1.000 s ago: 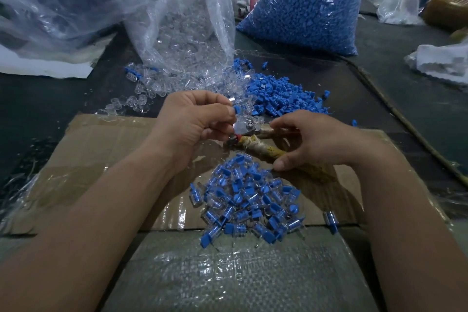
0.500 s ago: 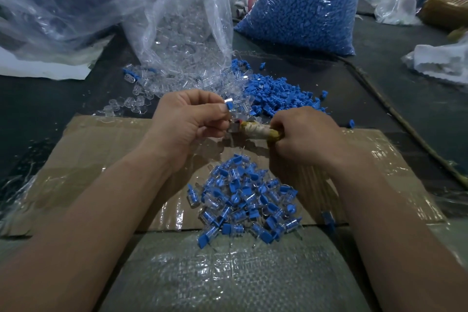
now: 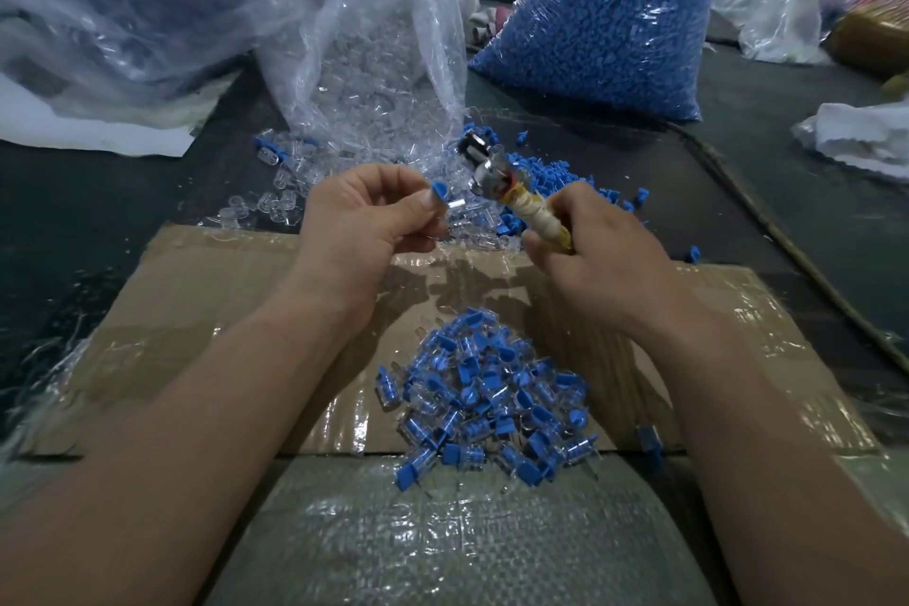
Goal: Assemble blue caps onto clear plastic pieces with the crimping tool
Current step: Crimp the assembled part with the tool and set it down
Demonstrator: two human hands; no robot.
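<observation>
The right hand [image 3: 605,256] grips the tool [image 3: 521,204] by its wrapped handle, metal head tilted up and away. Just left of that head, apart from it, the left hand [image 3: 364,217] pinches one capped piece [image 3: 446,198] between thumb and fingers. Nearer, a pile [image 3: 487,399] of capped pieces lies on the cardboard [image 3: 196,320]. Beyond the hands, loose caps [image 3: 551,175] and clear pieces [image 3: 275,197] litter the table [image 3: 98,192]

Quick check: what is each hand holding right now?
Left hand: pinching a capped clear piece.
Right hand: gripping the crimping tool by its wrapped handle.
</observation>
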